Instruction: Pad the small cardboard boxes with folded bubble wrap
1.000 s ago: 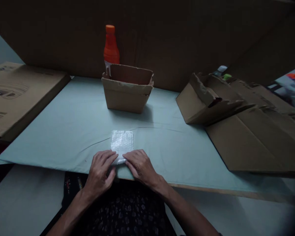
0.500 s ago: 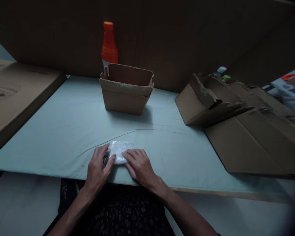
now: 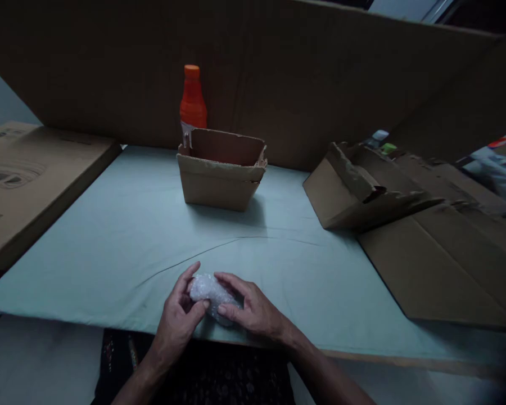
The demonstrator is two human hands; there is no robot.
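Note:
A small bundle of clear bubble wrap (image 3: 213, 292) lies between my two hands, close to the front edge of the table. My left hand (image 3: 182, 309) grips its left end, thumb on the near side and fingers round the far side. On the right, my right hand (image 3: 253, 306) closes round the other end, its thumb pressed on the wrap. The bundle looks rounded and slanted; whatever is inside cannot be made out. Beyond the hands stands an open cardboard box (image 3: 219, 183) with torn edges.
An orange bottle (image 3: 193, 104) stands behind the box. At the left lies a large flat carton (image 3: 46, 191). More cardboard boxes (image 3: 438, 253) crowd the right side, with a bottle cap (image 3: 380, 135) showing above them. A tall cardboard panel (image 3: 299, 84) closes off the back.
The bubble wrap was a flat square and is now a rounded, tilted bundle. Both hands have closed round its ends. The whole view has shifted, so things sit lower in it.

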